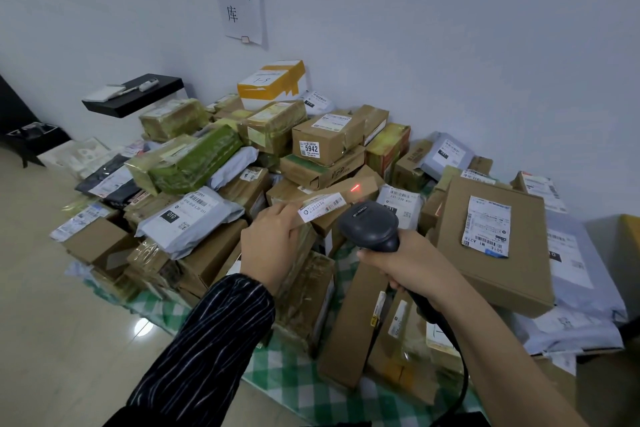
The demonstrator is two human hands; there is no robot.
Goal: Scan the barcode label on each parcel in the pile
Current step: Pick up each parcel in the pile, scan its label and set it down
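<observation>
A pile of parcels (311, 156), brown cartons and grey mailer bags with white barcode labels, lies on a green checked cloth against the wall. My left hand (272, 246) grips a narrow brown carton (360, 185) by its near end and tilts it up over the pile. Its white barcode label (322, 206) faces me. My right hand (405, 263) holds a black handheld scanner (370, 227) by the handle, pointed at that carton. A red scan line (355, 188) falls on bare cardboard just past the label.
A large flat brown box (491, 246) with a label lies at the right on grey mailers. A black shelf (135, 95) with a pen juts from the wall at left. The scanner cable (453, 367) trails down by my right forearm. Tiled floor lies at left.
</observation>
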